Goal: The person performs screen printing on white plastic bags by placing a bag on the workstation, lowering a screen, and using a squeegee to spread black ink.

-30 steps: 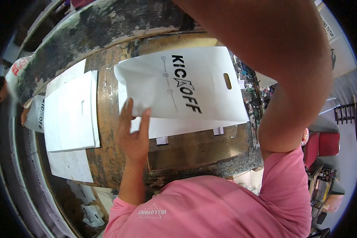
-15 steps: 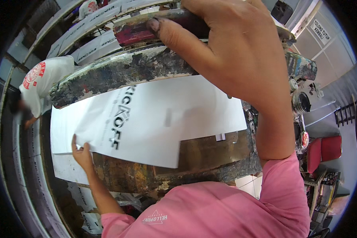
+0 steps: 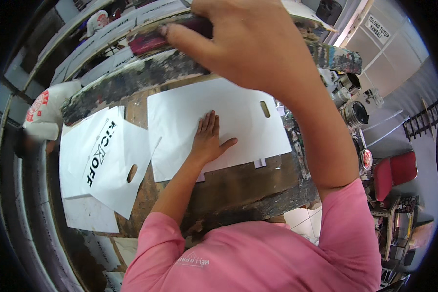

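My left hand [image 3: 208,142] lies flat with fingers stretched on a blank white bag [image 3: 250,129]. That bag has an oval handle hole at its right end and rests on the stained work table [image 3: 228,190]. My right hand [image 3: 253,48] is raised in front, gripping an ink-crusted screen-printing frame [image 3: 117,80] tilted up above the table. Its thumb shows along a dark, reddish bar; the other fingers are mostly hidden at the picture's top. To the left, a white bag with black lettering [image 3: 102,153] lies askew on other white sheets.
Ink pots [image 3: 355,114] stand beyond the table's right side. Farther right is a red chair [image 3: 396,174]. At the left a co-worker in a white shirt [image 3: 56,100] bends beside long racks [image 3: 34,204] bearing printed sheets.
My left hand has let go of the printed bag, now lying at the left, and moved right onto the blank bag. My right hand stays raised at the frame.
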Tool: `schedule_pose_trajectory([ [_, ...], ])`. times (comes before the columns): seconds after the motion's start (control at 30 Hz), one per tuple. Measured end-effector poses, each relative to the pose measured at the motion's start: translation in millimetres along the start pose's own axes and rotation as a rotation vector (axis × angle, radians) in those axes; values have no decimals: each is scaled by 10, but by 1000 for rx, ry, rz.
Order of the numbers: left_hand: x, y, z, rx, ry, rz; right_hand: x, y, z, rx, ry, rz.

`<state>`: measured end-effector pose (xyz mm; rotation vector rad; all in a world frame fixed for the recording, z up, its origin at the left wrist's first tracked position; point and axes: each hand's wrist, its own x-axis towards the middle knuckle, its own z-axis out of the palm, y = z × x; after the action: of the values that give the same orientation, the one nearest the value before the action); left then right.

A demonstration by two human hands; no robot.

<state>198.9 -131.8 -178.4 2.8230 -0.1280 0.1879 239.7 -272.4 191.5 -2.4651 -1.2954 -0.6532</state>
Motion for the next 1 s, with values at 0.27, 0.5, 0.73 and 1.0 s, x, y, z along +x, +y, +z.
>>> schedule_pose_trajectory([
  [0.27, 132, -45, -13, 11, 18, 58, 59, 122, 0, 89, 45, -98],
  [0.5, 154, -289, -9, -5, -12, 88, 159, 125, -212, 236, -194, 12],
  [0.73, 291, -270, -162, 82, -106, 138, -39, 97, 56, 230, 109, -124],
  [1.0, -338, -139, -791, -521, 443, -168, 23, 39, -28, 204, -120, 61],
])
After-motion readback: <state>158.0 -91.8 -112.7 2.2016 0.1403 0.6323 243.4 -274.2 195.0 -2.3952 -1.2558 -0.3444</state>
